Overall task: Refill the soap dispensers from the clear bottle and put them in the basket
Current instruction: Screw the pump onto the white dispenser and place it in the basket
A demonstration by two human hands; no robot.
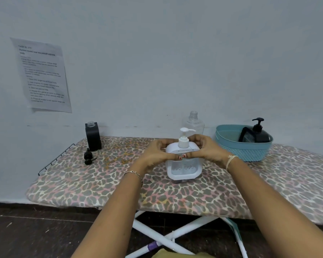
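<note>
Over leopard-print padded board (pixel 101 189), gripping white square pump dispenser (pixel 184 169) between left hand (pixel 157 155) and right hand (pixel 207 151), near teal woven basket (pixel 244 151) right of both.

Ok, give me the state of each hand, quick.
Left hand: fingers curled round the white soap dispenser, holding it.
Right hand: holding the same dispenser from its other side.

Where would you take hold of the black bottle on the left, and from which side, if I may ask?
I'd grip the black bottle across its flat side faces at mid-height, coming from the front. It stands upright and uncapped, the wall is close behind, and a pump lies at its front-left.
</note>
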